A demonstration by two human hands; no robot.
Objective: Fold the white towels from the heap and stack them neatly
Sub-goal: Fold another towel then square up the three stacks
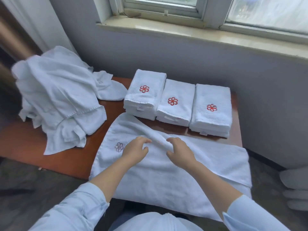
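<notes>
A white towel (166,177) lies spread across the near part of the brown table (33,144), its faint grey flower emblem to the left and its near edge hanging over the front. A raised ridge of cloth runs through its middle. My left hand (135,151) and my right hand (180,154) sit on either side of that ridge with fingers curled onto it. The heap of unfolded white towels (56,97) stands at the table's left. Three stacks of folded towels with red flower emblems (176,100) line the back.
A grey wall and a window sill (200,32) rise directly behind the table. A curtain (10,39) hangs at the far left. White folded items (295,189) lie on the floor at the right edge.
</notes>
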